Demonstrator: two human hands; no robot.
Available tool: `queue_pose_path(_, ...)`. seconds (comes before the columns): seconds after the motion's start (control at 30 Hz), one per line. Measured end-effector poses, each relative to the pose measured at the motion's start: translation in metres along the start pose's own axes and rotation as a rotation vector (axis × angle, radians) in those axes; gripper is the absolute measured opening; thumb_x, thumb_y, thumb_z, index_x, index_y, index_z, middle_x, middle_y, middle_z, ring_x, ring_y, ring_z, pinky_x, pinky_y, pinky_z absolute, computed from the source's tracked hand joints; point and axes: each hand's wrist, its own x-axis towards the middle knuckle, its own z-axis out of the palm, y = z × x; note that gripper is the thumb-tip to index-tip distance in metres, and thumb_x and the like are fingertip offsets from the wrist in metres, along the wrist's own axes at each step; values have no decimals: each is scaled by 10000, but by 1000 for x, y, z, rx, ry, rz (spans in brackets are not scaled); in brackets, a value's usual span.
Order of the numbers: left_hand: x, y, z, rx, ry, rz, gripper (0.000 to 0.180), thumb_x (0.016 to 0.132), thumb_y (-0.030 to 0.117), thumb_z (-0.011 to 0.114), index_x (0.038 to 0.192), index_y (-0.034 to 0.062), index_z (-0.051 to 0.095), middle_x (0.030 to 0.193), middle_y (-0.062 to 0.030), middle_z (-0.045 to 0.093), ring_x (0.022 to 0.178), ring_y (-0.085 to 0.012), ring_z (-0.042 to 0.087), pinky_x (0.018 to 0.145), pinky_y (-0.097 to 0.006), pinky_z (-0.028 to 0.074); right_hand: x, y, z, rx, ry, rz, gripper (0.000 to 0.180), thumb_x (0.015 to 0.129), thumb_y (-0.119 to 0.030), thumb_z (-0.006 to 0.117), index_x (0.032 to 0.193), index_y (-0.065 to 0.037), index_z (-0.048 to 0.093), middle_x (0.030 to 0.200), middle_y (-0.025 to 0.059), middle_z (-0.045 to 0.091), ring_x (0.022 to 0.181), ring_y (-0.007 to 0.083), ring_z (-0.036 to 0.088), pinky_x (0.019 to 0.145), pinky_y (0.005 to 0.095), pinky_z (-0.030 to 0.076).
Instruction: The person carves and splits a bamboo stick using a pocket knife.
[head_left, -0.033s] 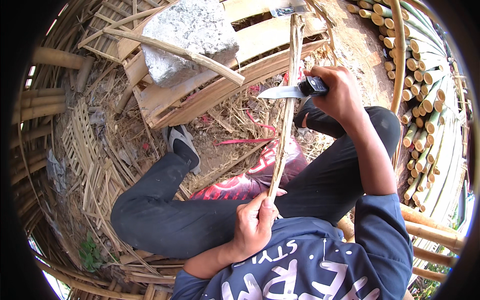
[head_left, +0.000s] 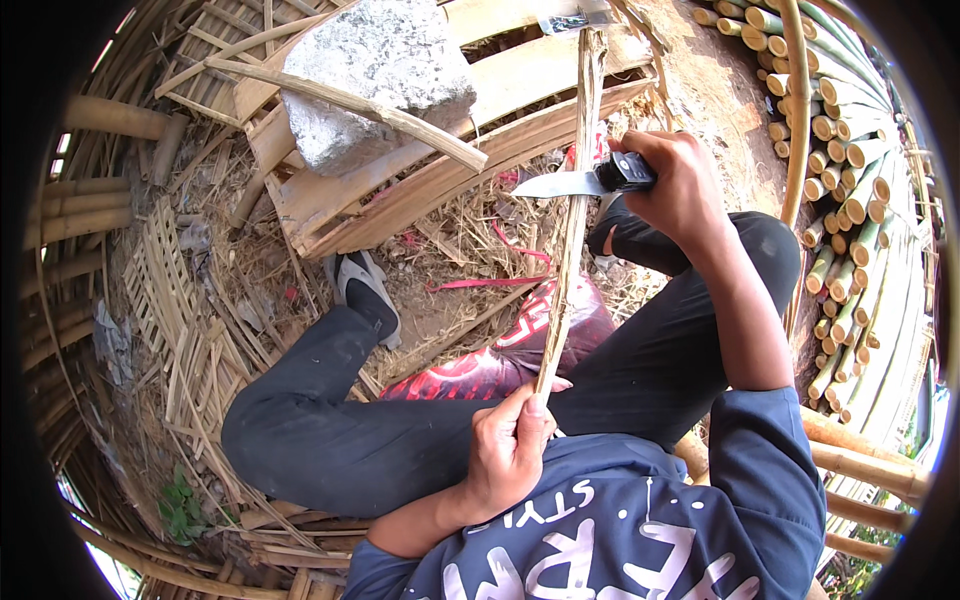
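Note:
My left hand (head_left: 512, 442) is closed around the near end of a long split wooden stick (head_left: 566, 290), close to my lap. The stick slants away from me, and its far end lies over the edge of a wooden pallet (head_left: 400, 208). In my right hand (head_left: 675, 185) is a knife (head_left: 565, 184) with a black handle and a curved, shiny blade. The blade lies across the upper part of the stick, its tip pointing left. My right fingers wrap the handle.
A rough grey block (head_left: 375, 85) sits on the pallet, with another stick (head_left: 350, 103) leaning across it. Cut bamboo poles (head_left: 845, 170) are stacked at the right. Shavings and a woven bamboo piece (head_left: 165, 275) cover the ground at left. A red sack (head_left: 460, 372) lies between my legs.

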Motion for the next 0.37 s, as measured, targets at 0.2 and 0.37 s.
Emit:
queue_pose_path(0.2,1,0,1,-39,-1,-15,333,1091,212,430,1187,-33,634,574,7,448,498,-51,451,514,-253,406,2,2,1,-99,51,50,311,654,-98,752,964,-102,727,770,99,689,725,315,684,685,421,543)
queue_pose_path(0.37,-2,1,0,-22,-21,-21,329,1089,219,438,1195,-25,633,578,8,453,510,-44,450,548,-252,441,14,22,-2,-212,144,202,196,707,-90,746,902,-94,719,793,162,687,740,356,672,673,416,516)
